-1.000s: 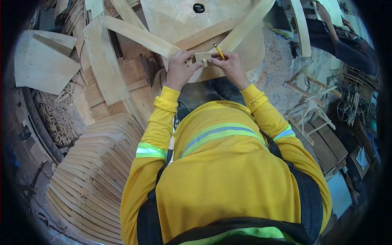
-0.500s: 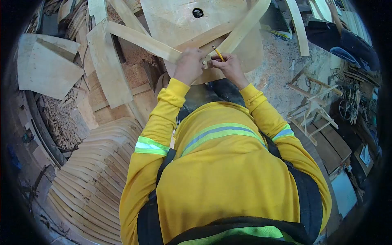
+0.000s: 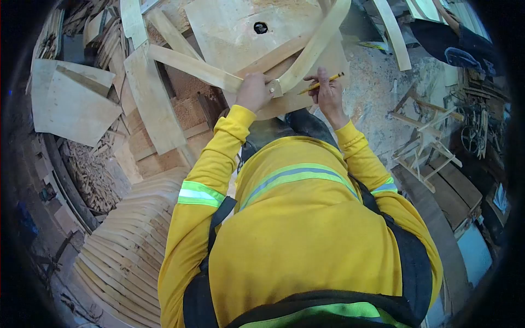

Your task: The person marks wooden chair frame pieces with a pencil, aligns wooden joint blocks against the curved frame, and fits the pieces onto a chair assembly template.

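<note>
Gripped by the right hand [image 3: 330, 99], the pencil [image 3: 310, 88] (yellow) slants, tip leftward.

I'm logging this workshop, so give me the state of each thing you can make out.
Left grip: closed on block.
Block: held, at curved strip's near end.
Right grip: closed on pencil.
Pencil: held, apart from block.
Curved strip: bent, crossing over board.
Board: holed, partly covered.
Slats: lined up in a row.
Scraps: heaped.
</note>
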The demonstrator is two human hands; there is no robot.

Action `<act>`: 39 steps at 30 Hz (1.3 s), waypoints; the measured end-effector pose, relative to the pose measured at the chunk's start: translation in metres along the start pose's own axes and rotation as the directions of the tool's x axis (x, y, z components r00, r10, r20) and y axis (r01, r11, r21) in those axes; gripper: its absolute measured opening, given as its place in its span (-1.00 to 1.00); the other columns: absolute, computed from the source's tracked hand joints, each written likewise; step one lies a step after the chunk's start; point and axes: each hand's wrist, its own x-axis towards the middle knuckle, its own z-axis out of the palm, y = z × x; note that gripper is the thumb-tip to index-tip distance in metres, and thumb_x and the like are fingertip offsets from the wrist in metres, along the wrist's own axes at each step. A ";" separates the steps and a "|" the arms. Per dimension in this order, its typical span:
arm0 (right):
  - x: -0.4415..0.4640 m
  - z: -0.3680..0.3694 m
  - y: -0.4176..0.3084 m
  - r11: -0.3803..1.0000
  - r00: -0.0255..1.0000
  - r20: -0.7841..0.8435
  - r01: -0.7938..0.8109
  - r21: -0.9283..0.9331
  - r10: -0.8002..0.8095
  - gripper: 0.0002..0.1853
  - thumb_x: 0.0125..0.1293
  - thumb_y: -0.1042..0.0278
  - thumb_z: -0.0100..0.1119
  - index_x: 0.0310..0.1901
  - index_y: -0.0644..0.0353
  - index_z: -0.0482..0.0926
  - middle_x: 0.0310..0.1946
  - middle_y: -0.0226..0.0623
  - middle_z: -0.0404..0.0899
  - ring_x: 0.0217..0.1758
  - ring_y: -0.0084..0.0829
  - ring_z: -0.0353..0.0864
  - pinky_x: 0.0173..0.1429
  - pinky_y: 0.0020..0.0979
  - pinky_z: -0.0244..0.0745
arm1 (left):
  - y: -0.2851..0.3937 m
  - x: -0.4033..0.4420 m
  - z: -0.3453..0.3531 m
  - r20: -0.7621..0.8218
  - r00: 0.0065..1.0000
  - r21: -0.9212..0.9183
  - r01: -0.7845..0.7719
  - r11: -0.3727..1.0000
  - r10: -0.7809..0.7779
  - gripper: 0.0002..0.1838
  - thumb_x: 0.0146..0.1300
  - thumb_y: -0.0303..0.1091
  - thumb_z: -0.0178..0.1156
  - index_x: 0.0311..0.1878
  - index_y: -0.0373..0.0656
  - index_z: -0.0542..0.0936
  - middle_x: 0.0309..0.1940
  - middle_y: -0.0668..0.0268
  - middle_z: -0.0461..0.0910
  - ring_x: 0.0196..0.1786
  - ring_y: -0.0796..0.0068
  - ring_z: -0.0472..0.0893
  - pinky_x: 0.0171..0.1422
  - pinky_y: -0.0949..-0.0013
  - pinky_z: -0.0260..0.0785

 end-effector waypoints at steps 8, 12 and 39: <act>-0.006 0.025 0.031 0.814 0.859 0.138 0.511 -0.277 -0.492 -0.79 0.43 0.40 0.27 -0.05 0.37 0.71 -0.24 -0.17 0.76 -0.24 -0.42 0.76 -0.14 -0.43 0.63 | 0.003 -0.002 -0.005 -0.010 1.000 -0.046 -0.002 0.999 0.002 -0.62 -0.01 -0.29 0.53 -0.08 -0.16 0.79 -0.16 -0.08 0.69 0.00 -0.11 0.65 0.19 0.01 0.48; -0.005 0.037 0.026 0.756 0.817 0.157 0.575 -0.314 -0.556 -0.84 0.37 0.45 0.29 -0.10 0.33 0.70 -0.24 -0.11 0.74 -0.21 -0.28 0.75 -0.12 -0.36 0.61 | 0.005 -0.001 -0.008 0.005 1.000 -0.059 0.024 0.998 -0.024 -0.62 -0.02 -0.31 0.53 -0.07 -0.15 0.79 -0.17 -0.09 0.70 0.00 -0.13 0.65 0.18 0.01 0.49; -0.028 0.031 0.034 0.723 0.814 0.232 0.580 -0.374 -0.532 -0.84 0.31 0.49 0.27 -0.11 0.30 0.67 -0.23 -0.05 0.68 -0.18 -0.09 0.70 -0.08 -0.24 0.58 | -0.002 0.003 -0.002 0.032 0.999 -0.081 0.001 0.997 0.001 -0.64 -0.03 -0.35 0.52 -0.10 -0.17 0.79 -0.14 -0.02 0.69 -0.01 -0.09 0.64 0.21 0.01 0.46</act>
